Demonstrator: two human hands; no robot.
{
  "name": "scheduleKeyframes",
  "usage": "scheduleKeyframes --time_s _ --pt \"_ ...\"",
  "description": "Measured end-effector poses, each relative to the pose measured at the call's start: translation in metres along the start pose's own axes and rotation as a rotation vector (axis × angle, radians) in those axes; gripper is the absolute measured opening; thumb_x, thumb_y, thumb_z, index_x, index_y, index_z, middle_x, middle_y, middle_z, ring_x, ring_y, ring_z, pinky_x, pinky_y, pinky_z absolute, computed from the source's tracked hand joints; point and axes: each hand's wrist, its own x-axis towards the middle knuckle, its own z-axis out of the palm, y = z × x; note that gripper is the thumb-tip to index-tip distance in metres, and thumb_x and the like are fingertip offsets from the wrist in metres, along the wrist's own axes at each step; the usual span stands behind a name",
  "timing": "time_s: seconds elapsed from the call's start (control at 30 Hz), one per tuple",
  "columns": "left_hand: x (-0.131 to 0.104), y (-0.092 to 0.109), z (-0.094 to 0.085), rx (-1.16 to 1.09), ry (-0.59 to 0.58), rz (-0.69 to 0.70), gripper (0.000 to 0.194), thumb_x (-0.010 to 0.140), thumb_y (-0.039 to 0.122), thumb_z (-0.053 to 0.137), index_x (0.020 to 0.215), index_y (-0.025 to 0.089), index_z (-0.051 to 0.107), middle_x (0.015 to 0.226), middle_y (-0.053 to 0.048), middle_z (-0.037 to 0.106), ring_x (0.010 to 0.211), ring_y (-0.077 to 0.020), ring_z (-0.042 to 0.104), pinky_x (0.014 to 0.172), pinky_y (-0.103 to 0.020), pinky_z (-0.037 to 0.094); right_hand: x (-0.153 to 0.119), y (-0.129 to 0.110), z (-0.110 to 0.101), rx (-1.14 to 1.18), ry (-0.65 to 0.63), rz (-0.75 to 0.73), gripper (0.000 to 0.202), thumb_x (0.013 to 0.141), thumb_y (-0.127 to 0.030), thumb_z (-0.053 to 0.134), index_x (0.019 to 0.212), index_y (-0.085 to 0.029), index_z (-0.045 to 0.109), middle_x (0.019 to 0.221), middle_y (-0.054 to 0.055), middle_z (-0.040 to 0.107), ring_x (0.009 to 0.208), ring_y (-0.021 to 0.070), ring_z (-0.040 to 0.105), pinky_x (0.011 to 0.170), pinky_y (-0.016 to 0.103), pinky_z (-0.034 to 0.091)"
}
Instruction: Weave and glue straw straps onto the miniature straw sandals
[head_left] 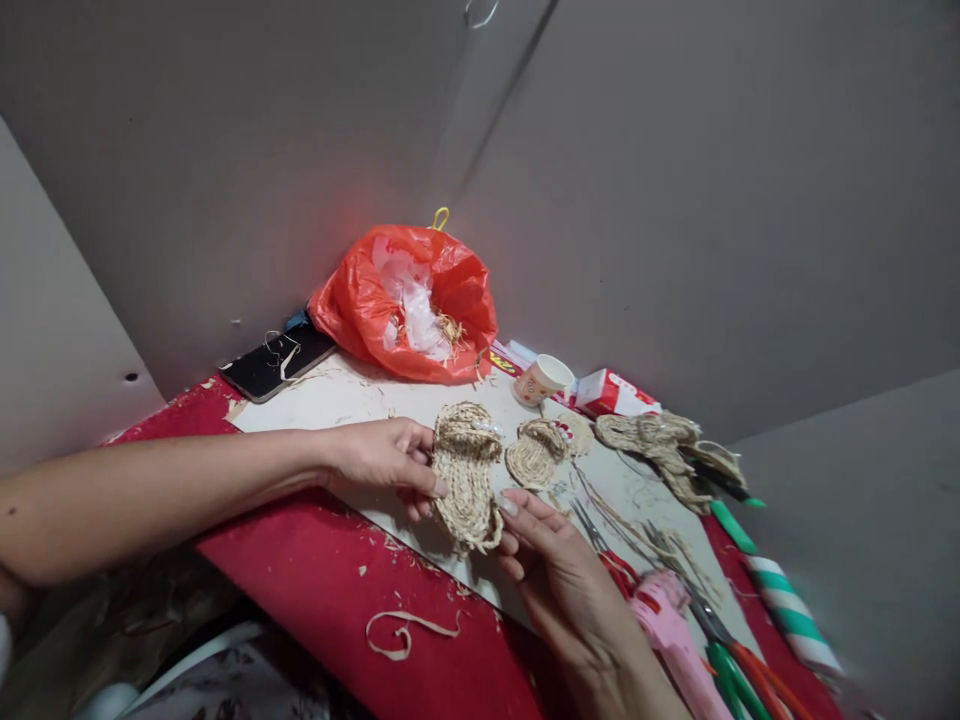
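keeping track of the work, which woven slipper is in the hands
The larger slipper, gripped by the left hand with the right hand at its edge; the smaller slipper lies on the white board, touched by neither.

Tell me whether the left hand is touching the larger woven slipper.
Touching. The head view shows it: the left hand grips the larger woven slipper by its side, the thumb overlapping the edge.

And there's the woven slipper [468, 475], left hand [397, 465] gripping its left side, right hand [551, 555] holding its lower right edge! Just right of that slipper lies a smaller slipper [532, 460]; beyond the woven slipper, a red bag [351, 320] gapes and, farther right, a paper cup [534, 386] sits.
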Motion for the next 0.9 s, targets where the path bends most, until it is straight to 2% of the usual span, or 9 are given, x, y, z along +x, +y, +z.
scheduleKeyframes --time_s 0.1,0.37,0.5,0.6,0.7,0.8,0.9 --pt "0.000 0.000 -0.001 -0.013 -0.005 -0.006 0.016 0.068 0.020 0.073 0.072 0.014 0.059 0.061 -0.002 0.066 0.048 -0.0094 0.060 0.053 -0.022 0.052 0.000 0.000 -0.001 0.011 0.016 0.000 0.032 0.055 -0.028 0.090 0.075 -0.014 0.069 0.054 -0.003 0.056 0.044 0.0032 0.044 0.039 0.011 0.036" --pt "-0.001 0.001 -0.003 -0.134 -0.023 -0.051 0.019 0.066 0.022 0.078 0.074 0.011 0.064 0.060 -0.003 0.066 0.050 -0.0096 0.061 0.051 -0.020 0.050 0.005 0.008 -0.001 0.060 -0.018 0.031 0.035 0.057 -0.027 0.090 0.084 -0.017 0.069 0.053 -0.006 0.049 0.045 0.0034 0.040 0.037 0.010 0.031" --pt "-0.001 0.002 -0.002 -0.138 -0.021 -0.045 0.022 0.064 0.024 0.080 0.072 0.011 0.065 0.060 -0.003 0.066 0.052 -0.0100 0.062 0.052 -0.021 0.051 0.008 0.015 -0.003 0.017 -0.049 -0.055 0.028 0.065 -0.034 0.085 0.072 -0.013 0.067 0.053 -0.005 0.046 0.046 0.0037 0.035 0.038 0.012 0.031" --pt "-0.002 0.003 -0.001 -0.124 -0.022 -0.029 0.024 0.064 0.026 0.081 0.072 0.011 0.065 0.061 -0.002 0.066 0.052 -0.0096 0.061 0.055 -0.022 0.052 0.009 0.018 -0.003 0.024 -0.129 -0.008 0.030 0.071 -0.037 0.080 0.065 -0.013 0.063 0.052 -0.006 0.040 0.046 0.0042 0.029 0.038 0.013 0.028" --pt "-0.003 0.005 -0.001 -0.126 -0.026 -0.032 0.026 0.065 0.027 0.081 0.078 0.010 0.065 0.065 -0.003 0.066 0.053 -0.0092 0.061 0.058 -0.023 0.053 0.009 0.017 -0.001 0.058 -0.183 0.022 0.030 0.070 -0.036 0.081 0.065 -0.014 0.061 0.054 -0.006 0.039 0.048 0.0049 0.027 0.039 0.013 0.026" --pt "-0.004 0.005 0.001 -0.148 0.041 0.007 0.029 0.067 0.028 0.080 0.084 0.012 0.061 0.064 -0.001 0.066 0.052 -0.0093 0.061 0.057 -0.022 0.051 0.010 0.017 0.002 0.099 -0.212 -0.044 0.031 0.071 -0.037 0.080 0.062 -0.014 0.061 0.054 -0.006 0.038 0.048 0.0050 0.024 0.039 0.013 0.024" --pt "-0.004 0.005 0.004 -0.147 0.186 0.106 0.035 0.069 0.030 0.079 0.089 0.017 0.053 0.059 0.001 0.066 0.048 -0.0096 0.060 0.052 -0.020 0.048 0.011 0.018 0.006 0.119 -0.227 -0.115 0.030 0.074 -0.037 0.078 0.065 -0.013 0.063 0.056 -0.005 0.039 0.049 0.0053 0.024 0.040 0.014 0.023"
